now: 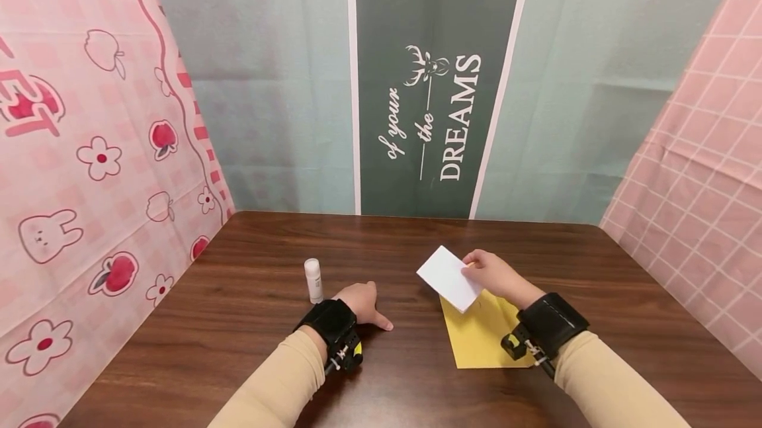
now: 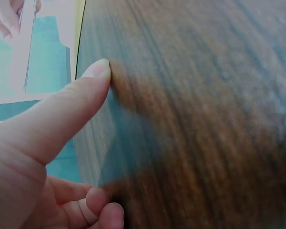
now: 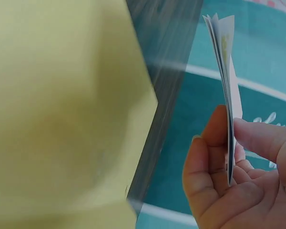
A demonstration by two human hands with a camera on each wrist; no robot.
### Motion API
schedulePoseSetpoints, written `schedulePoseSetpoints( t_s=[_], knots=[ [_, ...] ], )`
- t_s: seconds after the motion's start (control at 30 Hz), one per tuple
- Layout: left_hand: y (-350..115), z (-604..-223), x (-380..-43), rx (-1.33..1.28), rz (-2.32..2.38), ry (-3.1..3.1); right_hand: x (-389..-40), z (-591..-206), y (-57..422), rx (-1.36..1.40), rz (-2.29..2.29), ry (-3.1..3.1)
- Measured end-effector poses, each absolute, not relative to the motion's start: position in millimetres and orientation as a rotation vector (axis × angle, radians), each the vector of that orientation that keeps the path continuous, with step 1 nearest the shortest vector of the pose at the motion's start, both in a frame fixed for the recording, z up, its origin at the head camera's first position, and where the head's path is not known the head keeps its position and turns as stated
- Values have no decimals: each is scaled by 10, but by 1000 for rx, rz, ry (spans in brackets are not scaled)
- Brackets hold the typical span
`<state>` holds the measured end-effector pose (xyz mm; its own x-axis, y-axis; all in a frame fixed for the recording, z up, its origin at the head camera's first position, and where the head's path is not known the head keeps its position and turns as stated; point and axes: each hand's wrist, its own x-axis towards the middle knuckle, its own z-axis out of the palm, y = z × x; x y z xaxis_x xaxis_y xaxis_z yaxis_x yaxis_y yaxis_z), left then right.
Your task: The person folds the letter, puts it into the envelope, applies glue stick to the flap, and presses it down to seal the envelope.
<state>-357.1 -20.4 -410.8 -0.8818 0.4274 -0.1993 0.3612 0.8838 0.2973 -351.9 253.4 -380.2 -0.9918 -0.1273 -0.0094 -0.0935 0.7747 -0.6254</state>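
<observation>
My right hand (image 1: 494,276) pinches a small stack of white paper sheets (image 1: 450,279) between thumb and fingers, above the table. Seen edge-on in the right wrist view, the stack (image 3: 224,71) shows several thin layers that spread at the top, with a yellowish mark on one face. Beneath it lies a flat piece of yellow paper (image 1: 476,342), partly covered by the stack and the right forearm. My left hand (image 1: 362,303) rests on the table with its thumb stretched out and its other fingers loosely curled, holding nothing. Just beyond the left wrist stands a white glue stick (image 1: 313,280).
The dark brown wooden table (image 1: 268,236) reaches back to a hanging green cloth (image 1: 286,84) with printed lettering. Pink patterned cloths hang at the left (image 1: 119,203) and right sides.
</observation>
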Motion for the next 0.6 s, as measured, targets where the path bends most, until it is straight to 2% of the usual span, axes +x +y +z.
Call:
schedulePoseSetpoints(
  t_s=[0.6],
  knots=[
    [-201,-4110,-3572,565,349,2783,-3323,-3892,3443,16,-1157,2889]
  ],
)
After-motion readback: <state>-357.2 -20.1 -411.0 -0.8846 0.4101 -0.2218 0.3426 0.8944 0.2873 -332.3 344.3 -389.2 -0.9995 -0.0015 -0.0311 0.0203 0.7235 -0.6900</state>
